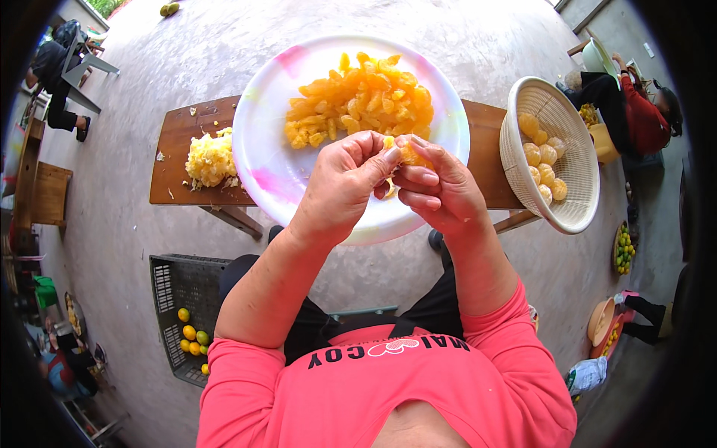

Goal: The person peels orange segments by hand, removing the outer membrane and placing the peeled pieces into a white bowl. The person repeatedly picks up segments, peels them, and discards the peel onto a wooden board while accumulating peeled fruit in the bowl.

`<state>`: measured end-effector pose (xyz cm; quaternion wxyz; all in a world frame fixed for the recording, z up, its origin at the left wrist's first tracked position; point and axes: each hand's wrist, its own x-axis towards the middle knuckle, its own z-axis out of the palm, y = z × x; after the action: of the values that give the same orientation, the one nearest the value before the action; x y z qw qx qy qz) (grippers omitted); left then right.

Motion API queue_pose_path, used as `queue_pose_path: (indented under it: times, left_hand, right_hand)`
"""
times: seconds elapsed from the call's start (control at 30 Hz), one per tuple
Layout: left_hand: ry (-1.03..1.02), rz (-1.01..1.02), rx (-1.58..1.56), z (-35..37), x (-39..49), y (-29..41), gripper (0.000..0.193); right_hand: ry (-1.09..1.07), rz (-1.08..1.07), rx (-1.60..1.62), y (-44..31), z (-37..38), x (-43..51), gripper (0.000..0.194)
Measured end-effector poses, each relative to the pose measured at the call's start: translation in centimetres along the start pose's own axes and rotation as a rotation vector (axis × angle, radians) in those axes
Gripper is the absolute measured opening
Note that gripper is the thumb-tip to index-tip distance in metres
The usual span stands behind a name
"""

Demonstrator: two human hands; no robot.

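My left hand [343, 179] and my right hand [442, 187] meet over the near half of a large white plastic tray [269, 140] with pink tints. In the fingers of my right hand sits a peeled citrus piece [413, 157], partly hidden. My left thumb and forefinger pinch at its left side, on a small yellow bit [388, 142]. A pale strip [390, 187] hangs below the fingertips. Behind my hands, loose orange citrus segments [364, 101] lie heaped on the tray.
The tray rests on a brown wooden bench [173, 134]. Pale membrane scraps [212, 159] are piled left of it. To the right, a white basket [512, 140] holds several peeled citrus fruits [546, 154]. A black crate [190, 269] with unpeeled fruit stands lower left. People sit at both sides.
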<state>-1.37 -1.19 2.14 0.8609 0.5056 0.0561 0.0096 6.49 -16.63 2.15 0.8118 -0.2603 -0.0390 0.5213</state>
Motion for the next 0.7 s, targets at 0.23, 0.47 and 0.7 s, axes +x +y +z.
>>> queue_pose_path:
  times: [0.23,0.47,0.7]
  left_hand:
    - [0.082,0.105,0.223,0.7,-0.2,0.0,0.015]
    - [0.079,0.071,0.224,1.1,-0.4,-0.2,0.014]
    - [0.000,0.018,0.027,0.3,-0.3,0.0,0.016]
  right_hand:
    - [0.229,-0.338,-0.628,1.1,0.6,0.1,0.025]
    - [0.141,-0.354,-0.460,1.3,0.3,-0.1,0.020]
    - [0.010,-0.135,-0.211,0.4,0.0,-0.3,0.019]
